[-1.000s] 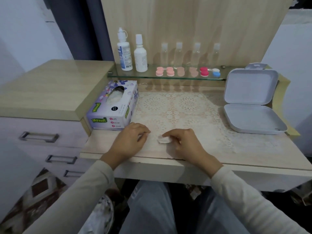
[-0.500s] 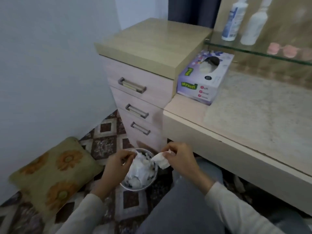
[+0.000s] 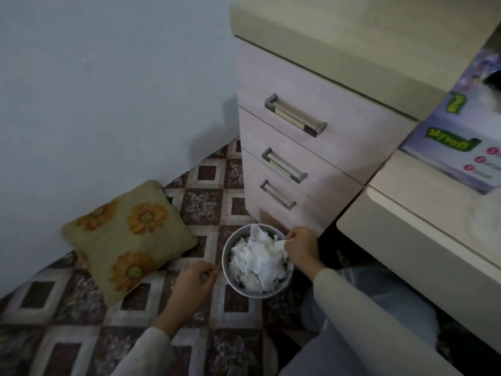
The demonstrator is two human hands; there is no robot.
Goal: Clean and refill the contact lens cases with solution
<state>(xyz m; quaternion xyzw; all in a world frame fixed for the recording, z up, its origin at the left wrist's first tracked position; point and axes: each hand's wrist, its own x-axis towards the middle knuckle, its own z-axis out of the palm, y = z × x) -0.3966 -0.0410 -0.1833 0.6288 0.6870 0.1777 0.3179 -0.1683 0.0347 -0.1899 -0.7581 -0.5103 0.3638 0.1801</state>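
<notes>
Tissue scrap [image 3: 280, 243], white, pinched in the curled fingers of the right hand [image 3: 299, 246] over the right rim of a small round wastebasket [image 3: 245, 293] heaped with crumpled tissues [image 3: 254, 264]. Left hand [image 3: 195, 280] sits just beside the basket's left rim, fingers curled; whether it grips anything cannot be told. Wastebasket stands on the patterned floor [image 3: 203, 202] at the foot of a drawer unit [image 3: 311, 147], near a sunflower cushion [image 3: 127, 237]. Tissue box [image 3: 461, 147] rests on the tabletop [image 3: 433, 207].

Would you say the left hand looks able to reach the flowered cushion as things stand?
Probably yes: the left hand hangs beside the cushion over open floor, nothing between them; the bin, and the right hand pinching a tissue, are on its other side.
</notes>
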